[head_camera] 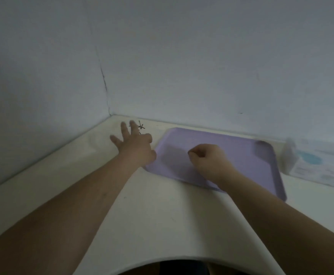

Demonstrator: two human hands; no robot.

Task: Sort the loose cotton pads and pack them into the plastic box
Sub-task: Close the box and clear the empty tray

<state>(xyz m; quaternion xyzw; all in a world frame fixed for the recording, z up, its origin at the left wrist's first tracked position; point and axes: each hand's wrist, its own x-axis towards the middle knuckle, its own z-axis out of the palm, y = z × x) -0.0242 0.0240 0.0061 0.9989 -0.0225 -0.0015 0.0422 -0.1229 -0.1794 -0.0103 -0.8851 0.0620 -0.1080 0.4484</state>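
1. The white table with a curved near edge (162, 215) fills the lower part of the head view. Two bare forearms extend forward across it from the near corners.
2. The right hand (207, 161) is above the near half of the flat lavender plastic tray with rounded corners (237, 143). Its fingers are curled into a closed fist, knuckles up, and the thumb tip meets the index finger. No item shows in the fist.
3. The tray lies on the table at centre right, turned at an angle to the table edge. The right wrist crosses its near rim.
4. The left hand (135, 145) is open, palm down, with fingers straight and spread. It is left of the tray, and the thumb side is just beside the tray's left corner. Whether the palm touches the table cannot be determined.
5. A small dark spiky object (141, 127) lies on the table at the left fingertips; it is too blurred to identify.
6. The translucent plastic box with pale blue print (320, 165) stands on the table at the right frame edge, just beside the tray's right rim. Its contents are too blurred to determine.
7. Pale grey walls (182, 56) meet at the far left corner of the table.
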